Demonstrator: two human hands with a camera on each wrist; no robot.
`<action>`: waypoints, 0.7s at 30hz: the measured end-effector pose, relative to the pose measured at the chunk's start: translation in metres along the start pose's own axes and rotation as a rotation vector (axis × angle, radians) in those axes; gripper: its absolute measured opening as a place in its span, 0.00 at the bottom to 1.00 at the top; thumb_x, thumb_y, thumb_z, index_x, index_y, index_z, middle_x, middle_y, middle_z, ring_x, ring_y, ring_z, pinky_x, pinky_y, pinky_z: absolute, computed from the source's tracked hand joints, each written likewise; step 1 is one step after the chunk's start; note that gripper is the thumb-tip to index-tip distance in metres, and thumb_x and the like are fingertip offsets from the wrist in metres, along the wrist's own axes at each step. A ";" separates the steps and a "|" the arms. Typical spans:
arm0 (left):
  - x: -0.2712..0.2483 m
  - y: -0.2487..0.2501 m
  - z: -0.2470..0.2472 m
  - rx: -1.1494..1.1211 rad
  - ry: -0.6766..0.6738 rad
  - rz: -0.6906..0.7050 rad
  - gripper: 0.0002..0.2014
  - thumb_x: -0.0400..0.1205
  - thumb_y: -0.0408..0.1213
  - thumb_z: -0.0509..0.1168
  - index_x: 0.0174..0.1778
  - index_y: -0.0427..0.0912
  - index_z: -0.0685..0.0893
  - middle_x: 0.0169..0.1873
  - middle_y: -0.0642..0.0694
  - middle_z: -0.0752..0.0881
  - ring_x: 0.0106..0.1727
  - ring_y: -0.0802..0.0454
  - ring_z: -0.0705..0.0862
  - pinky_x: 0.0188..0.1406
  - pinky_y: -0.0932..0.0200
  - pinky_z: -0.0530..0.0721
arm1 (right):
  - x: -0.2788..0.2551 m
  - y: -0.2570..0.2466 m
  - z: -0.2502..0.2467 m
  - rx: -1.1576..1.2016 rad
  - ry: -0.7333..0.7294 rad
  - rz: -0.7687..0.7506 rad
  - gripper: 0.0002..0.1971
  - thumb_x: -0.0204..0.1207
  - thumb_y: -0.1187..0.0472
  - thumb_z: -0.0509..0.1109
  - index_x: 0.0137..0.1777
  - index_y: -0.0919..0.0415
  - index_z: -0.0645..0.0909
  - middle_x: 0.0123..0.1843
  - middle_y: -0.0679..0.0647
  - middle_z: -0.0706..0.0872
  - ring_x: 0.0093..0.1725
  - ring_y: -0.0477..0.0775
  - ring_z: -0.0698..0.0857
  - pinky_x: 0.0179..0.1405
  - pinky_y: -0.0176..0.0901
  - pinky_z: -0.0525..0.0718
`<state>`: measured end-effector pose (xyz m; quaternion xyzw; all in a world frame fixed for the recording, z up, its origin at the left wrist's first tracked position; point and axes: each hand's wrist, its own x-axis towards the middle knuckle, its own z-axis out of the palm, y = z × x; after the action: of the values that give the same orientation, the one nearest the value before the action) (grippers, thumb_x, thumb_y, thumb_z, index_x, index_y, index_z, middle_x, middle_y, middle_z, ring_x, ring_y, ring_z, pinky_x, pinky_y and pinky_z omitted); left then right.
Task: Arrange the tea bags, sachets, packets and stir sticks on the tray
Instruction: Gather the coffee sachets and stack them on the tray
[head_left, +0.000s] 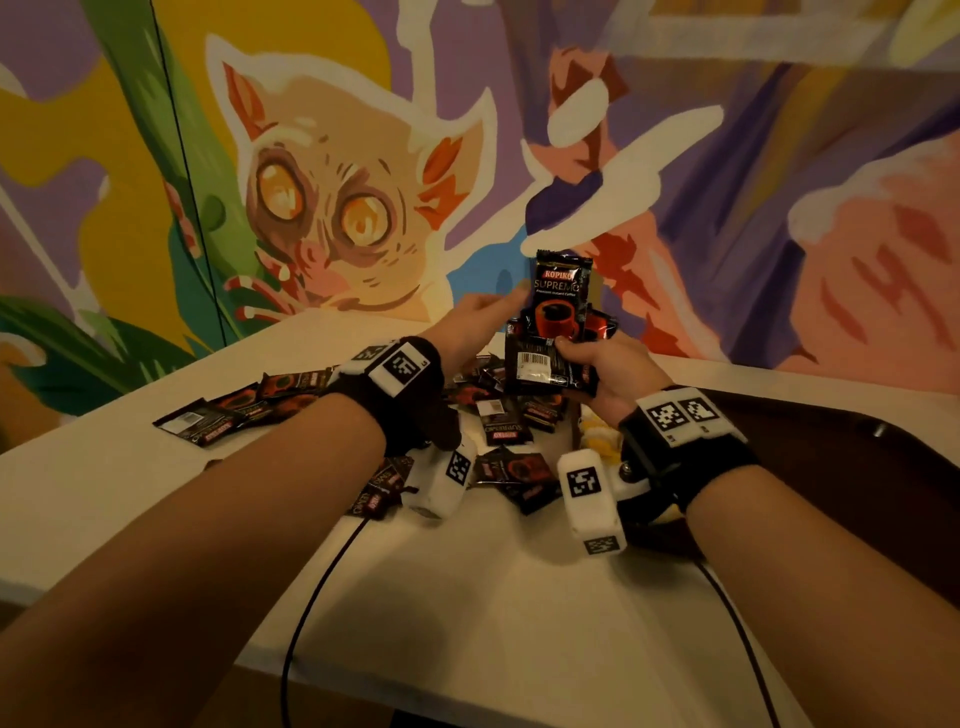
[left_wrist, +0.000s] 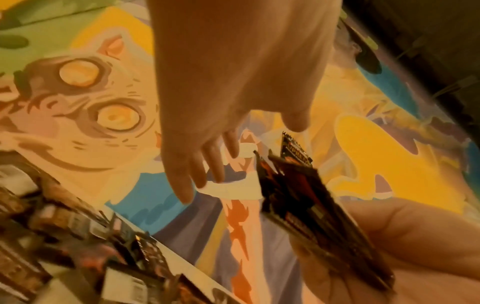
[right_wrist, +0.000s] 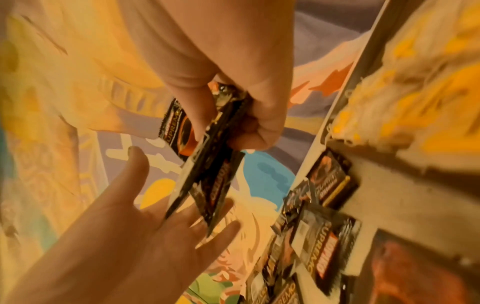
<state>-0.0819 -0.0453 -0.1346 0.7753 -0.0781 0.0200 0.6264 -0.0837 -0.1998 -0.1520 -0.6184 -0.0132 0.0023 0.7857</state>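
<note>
My right hand (head_left: 576, 353) grips a fanned stack of black coffee sachets (head_left: 556, 322) by its lower end and holds it upright above the table. The right wrist view shows thumb and curled fingers (right_wrist: 249, 123) pinching the sachets (right_wrist: 207, 185). My left hand (head_left: 483, 317) is beside the stack with straight, spread fingers (left_wrist: 197, 174), one fingertip at the top sachet's left edge. Nothing is in it. More black sachets (head_left: 498, 421) lie scattered on the table under both hands. A dark brown tray (head_left: 857, 457) sits at the right with yellow sachets (head_left: 597, 434) at its near corner.
A row of black sachets (head_left: 234, 410) stretches left across the white table (head_left: 467, 597). Two black cables (head_left: 311, 597) run from the wrist cameras over the table's front. A painted wall stands close behind the table.
</note>
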 end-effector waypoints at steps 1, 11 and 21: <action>0.000 0.001 0.007 -0.063 -0.055 -0.016 0.30 0.82 0.60 0.59 0.71 0.40 0.73 0.65 0.46 0.79 0.63 0.49 0.78 0.64 0.48 0.78 | -0.005 -0.002 -0.004 0.001 -0.026 -0.020 0.18 0.74 0.76 0.67 0.63 0.65 0.79 0.49 0.60 0.88 0.49 0.60 0.87 0.44 0.54 0.86; -0.002 0.012 0.076 -0.533 -0.208 -0.005 0.13 0.86 0.37 0.59 0.66 0.39 0.77 0.53 0.38 0.85 0.49 0.43 0.86 0.51 0.45 0.84 | -0.035 -0.030 -0.049 -0.393 -0.097 -0.171 0.21 0.71 0.66 0.75 0.65 0.64 0.78 0.58 0.65 0.87 0.57 0.64 0.86 0.61 0.65 0.82; -0.012 0.010 0.116 -0.525 -0.147 -0.039 0.14 0.85 0.33 0.61 0.66 0.36 0.76 0.51 0.37 0.86 0.47 0.43 0.86 0.49 0.45 0.86 | -0.055 -0.051 -0.097 -0.611 0.030 0.220 0.15 0.68 0.58 0.78 0.49 0.68 0.83 0.31 0.58 0.89 0.22 0.47 0.85 0.18 0.31 0.82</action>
<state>-0.1028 -0.1590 -0.1517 0.5872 -0.1109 -0.0692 0.7988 -0.1374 -0.3073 -0.1262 -0.8234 0.0654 0.0741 0.5587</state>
